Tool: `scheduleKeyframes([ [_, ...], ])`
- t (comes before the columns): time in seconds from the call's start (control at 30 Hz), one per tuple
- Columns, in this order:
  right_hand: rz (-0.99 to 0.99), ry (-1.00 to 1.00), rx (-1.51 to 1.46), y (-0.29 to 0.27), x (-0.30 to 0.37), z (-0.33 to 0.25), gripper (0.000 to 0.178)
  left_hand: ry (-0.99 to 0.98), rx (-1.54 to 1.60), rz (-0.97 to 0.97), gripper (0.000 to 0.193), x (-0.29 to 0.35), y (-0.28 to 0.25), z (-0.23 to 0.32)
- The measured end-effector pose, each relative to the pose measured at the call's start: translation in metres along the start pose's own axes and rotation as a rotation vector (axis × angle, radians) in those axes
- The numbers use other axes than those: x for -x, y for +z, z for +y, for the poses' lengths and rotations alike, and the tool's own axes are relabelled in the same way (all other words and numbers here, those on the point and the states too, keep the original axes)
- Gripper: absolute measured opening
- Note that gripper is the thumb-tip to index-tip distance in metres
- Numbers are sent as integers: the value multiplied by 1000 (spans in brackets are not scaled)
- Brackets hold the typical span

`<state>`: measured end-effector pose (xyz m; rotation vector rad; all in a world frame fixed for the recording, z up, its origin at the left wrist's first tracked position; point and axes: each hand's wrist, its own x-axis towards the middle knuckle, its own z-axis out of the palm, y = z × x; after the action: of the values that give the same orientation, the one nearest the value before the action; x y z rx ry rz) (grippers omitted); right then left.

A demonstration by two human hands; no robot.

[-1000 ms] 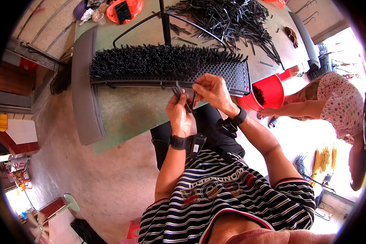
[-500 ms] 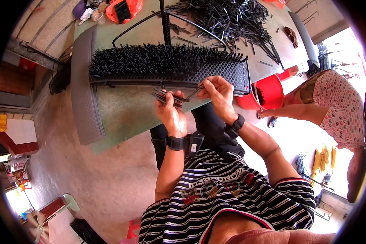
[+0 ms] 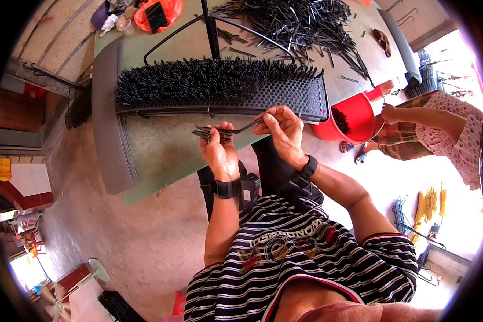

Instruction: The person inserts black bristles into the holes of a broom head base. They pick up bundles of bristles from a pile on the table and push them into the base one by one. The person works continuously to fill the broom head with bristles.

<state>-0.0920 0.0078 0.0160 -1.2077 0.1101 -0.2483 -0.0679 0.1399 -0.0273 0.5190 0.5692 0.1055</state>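
Observation:
My left hand [image 3: 221,156] is closed around a small bundle of thin black strips [image 3: 203,134], just off the table's near edge. To its right, my right hand [image 3: 285,135] pinches the end of a single black strip [image 3: 248,127], whose other end reaches over the bundle. Beyond both hands lies a long black perforated panel [image 3: 298,95] with a rim. Dense upright black tufts [image 3: 182,83] cover its left and far part, while bare holes show at the right and along the near side.
A heap of loose black strips [image 3: 306,29] covers the table's far side. Grey sheets [image 3: 110,123] overhang at left. A phone [image 3: 155,17] lies on an orange bag. At right, another person's hand [image 3: 390,113] is by a red bucket [image 3: 362,110] holding dark pieces.
The strip in my right hand now lies across the left hand's bundle. The other person has shifted from bending low to standing farther right, a hand raised by the bucket's handle.

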Motion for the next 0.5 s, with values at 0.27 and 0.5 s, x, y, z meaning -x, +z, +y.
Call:
scheduleKeyframes([
  [0.27,38,-104,256,-9,-31,-16,12,-292,-365,-248,19,5,-3,23],
  [0.5,-44,-451,702,3,-56,-18,17,-310,-378,-226,17,14,-7,4],
])
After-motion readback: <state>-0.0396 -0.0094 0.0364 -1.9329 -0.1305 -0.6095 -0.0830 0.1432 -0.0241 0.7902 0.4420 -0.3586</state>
